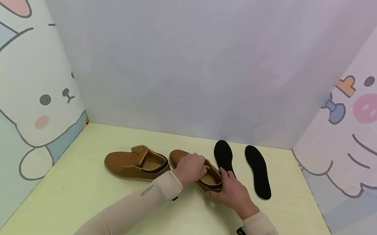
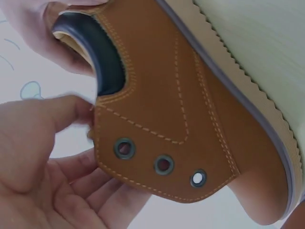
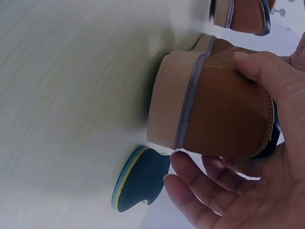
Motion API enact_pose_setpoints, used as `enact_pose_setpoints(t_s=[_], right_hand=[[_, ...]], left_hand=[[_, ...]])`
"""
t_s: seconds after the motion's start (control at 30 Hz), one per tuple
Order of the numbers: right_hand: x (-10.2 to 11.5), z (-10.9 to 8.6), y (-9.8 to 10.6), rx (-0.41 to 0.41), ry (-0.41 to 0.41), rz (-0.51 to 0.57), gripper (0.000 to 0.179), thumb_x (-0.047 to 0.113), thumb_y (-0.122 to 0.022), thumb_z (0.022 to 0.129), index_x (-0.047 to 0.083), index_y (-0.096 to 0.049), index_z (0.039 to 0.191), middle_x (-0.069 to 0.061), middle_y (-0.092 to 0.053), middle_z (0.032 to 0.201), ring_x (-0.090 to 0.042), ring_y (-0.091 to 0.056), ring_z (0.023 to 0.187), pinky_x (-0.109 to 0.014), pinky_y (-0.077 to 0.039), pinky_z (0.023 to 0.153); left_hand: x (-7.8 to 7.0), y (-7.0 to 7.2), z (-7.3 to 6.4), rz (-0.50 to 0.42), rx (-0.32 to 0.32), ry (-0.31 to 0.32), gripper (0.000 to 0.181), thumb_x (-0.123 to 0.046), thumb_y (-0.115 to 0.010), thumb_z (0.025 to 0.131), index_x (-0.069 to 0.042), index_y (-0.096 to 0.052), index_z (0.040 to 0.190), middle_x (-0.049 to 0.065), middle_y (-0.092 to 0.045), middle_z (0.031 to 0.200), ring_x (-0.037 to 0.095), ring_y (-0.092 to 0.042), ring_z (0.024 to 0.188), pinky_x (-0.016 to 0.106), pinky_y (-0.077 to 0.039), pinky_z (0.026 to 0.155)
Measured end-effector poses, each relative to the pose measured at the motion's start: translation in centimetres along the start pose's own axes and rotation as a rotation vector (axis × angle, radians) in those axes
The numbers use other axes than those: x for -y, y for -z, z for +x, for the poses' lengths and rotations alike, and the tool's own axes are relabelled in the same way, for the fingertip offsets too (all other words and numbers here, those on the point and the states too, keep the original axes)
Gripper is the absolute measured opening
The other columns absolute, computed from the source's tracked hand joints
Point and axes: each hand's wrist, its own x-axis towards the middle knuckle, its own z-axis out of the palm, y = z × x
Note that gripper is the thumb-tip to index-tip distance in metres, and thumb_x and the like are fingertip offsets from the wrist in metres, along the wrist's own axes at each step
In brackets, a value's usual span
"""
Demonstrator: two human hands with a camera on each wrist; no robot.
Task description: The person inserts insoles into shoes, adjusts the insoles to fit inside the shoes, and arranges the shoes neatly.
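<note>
Two brown lace-less shoes are on the table. My left hand [image 1: 190,170] is over the right-hand shoe [image 1: 178,156], pinching its eyelet flap [image 2: 143,136] between thumb and fingers in the left wrist view. Three metal-ringed eyelets show there. My right hand [image 1: 235,192] grips the same shoe's heel [image 3: 226,107], thumb on one side and fingers on the other. The second shoe [image 1: 123,164] lies to the left, toe pointing left, its flap standing up. The hands hide part of the gripped shoe's opening.
Two black insoles lie to the right: one insole [image 1: 223,154] just beyond my right hand, its near end covered, the other insole [image 1: 259,173] farther right. The pale yellow table [image 1: 63,204] meets a white cloth wall [image 1: 190,60] at the back, with cartoon-printed cloth on both sides.
</note>
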Motion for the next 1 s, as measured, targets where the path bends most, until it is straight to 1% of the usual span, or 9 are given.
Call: enact_pose_setpoints(t_s=[0.1,0.2,0.3,0.43,0.6,0.7,0.8,0.9,1.0], right_hand=[[0.1,-0.1,-0.1,-0.020,0.002,-0.023,0.089,0.057,-0.081,0.079,-0.002,-0.050,0.138,-0.009,-0.055,0.109,-0.020,-0.061,0.081,-0.042,-0.055,0.068],[0.1,-0.2,0.0,-0.029,0.000,-0.015,0.079,0.054,-0.083,0.079,-0.001,-0.054,0.129,-0.007,-0.055,0.105,-0.019,-0.060,0.080,-0.042,-0.054,0.068],[0.1,-0.4,0.1,-0.047,0.006,-0.022,0.074,0.051,-0.084,0.078,0.000,-0.056,0.123,-0.005,-0.061,0.099,-0.019,-0.062,0.077,-0.041,-0.054,0.066],[-0.1,-0.7,0.1,-0.066,0.010,-0.047,0.074,0.052,-0.085,0.077,0.001,-0.057,0.122,-0.004,-0.067,0.088,-0.017,-0.062,0.069,-0.038,-0.052,0.061],[-0.2,-0.8,0.1,-0.070,0.007,-0.048,0.076,0.053,-0.085,0.077,0.001,-0.056,0.124,-0.004,-0.068,0.086,-0.017,-0.062,0.067,-0.039,-0.051,0.058],[-0.3,-0.9,-0.2,-0.062,-0.007,-0.056,0.079,0.054,-0.085,0.077,0.000,-0.055,0.126,-0.005,-0.069,0.088,-0.018,-0.063,0.068,-0.039,-0.052,0.058],[-0.4,-1.0,-0.3,-0.048,-0.028,-0.058,0.081,0.055,-0.084,0.077,0.000,-0.054,0.129,-0.007,-0.070,0.090,-0.019,-0.064,0.069,-0.039,-0.052,0.058],[-0.3,-1.0,-0.2,-0.035,-0.045,-0.056,0.081,0.055,-0.083,0.078,0.000,-0.054,0.129,-0.006,-0.070,0.090,-0.019,-0.063,0.067,-0.039,-0.051,0.056],[-0.2,-0.9,-0.1,-0.027,-0.055,-0.069,0.079,0.055,-0.082,0.078,0.000,-0.055,0.128,-0.005,-0.068,0.086,-0.017,-0.061,0.064,-0.038,-0.049,0.054]], left_hand=[[0.0,0.0,0.0,0.028,-0.016,-0.020,0.034,-0.022,-0.070,0.095,-0.015,-0.056,0.065,-0.004,-0.048,0.054,0.009,-0.042,0.046,0.025,-0.035,0.040],[0.1,0.5,0.1,0.063,-0.043,-0.028,0.033,-0.024,-0.072,0.094,-0.016,-0.057,0.067,-0.004,-0.048,0.056,0.009,-0.041,0.047,0.025,-0.034,0.041],[0.6,1.3,0.4,0.105,-0.084,-0.021,0.037,-0.023,-0.071,0.095,-0.017,-0.052,0.064,-0.005,-0.039,0.054,0.009,-0.034,0.047,0.025,-0.030,0.041],[1.6,2.4,0.7,0.164,-0.109,0.006,0.047,-0.020,-0.068,0.094,-0.019,-0.038,0.058,-0.006,-0.024,0.051,0.009,-0.021,0.046,0.026,-0.021,0.040],[3.1,3.2,1.1,0.177,-0.067,0.078,0.048,-0.016,-0.063,0.092,-0.020,-0.031,0.057,-0.006,-0.017,0.049,0.010,-0.012,0.047,0.027,-0.017,0.042],[4.1,3.5,1.2,0.161,-0.008,0.116,0.047,-0.020,-0.064,0.095,-0.019,-0.036,0.057,-0.005,-0.023,0.050,0.011,-0.020,0.047,0.029,-0.022,0.043],[5.2,3.5,1.5,0.175,0.029,0.140,0.044,-0.025,-0.065,0.096,-0.018,-0.044,0.058,-0.003,-0.037,0.056,0.014,-0.035,0.053,0.031,-0.033,0.048],[6.0,3.4,1.8,0.212,0.051,0.144,0.037,-0.027,-0.067,0.096,-0.017,-0.058,0.062,0.001,-0.056,0.072,0.020,-0.053,0.071,0.037,-0.048,0.064],[6.5,3.2,2.1,0.244,0.071,0.134,0.025,-0.029,-0.069,0.096,-0.017,-0.071,0.075,0.004,-0.068,0.092,0.026,-0.061,0.092,0.045,-0.052,0.084]])
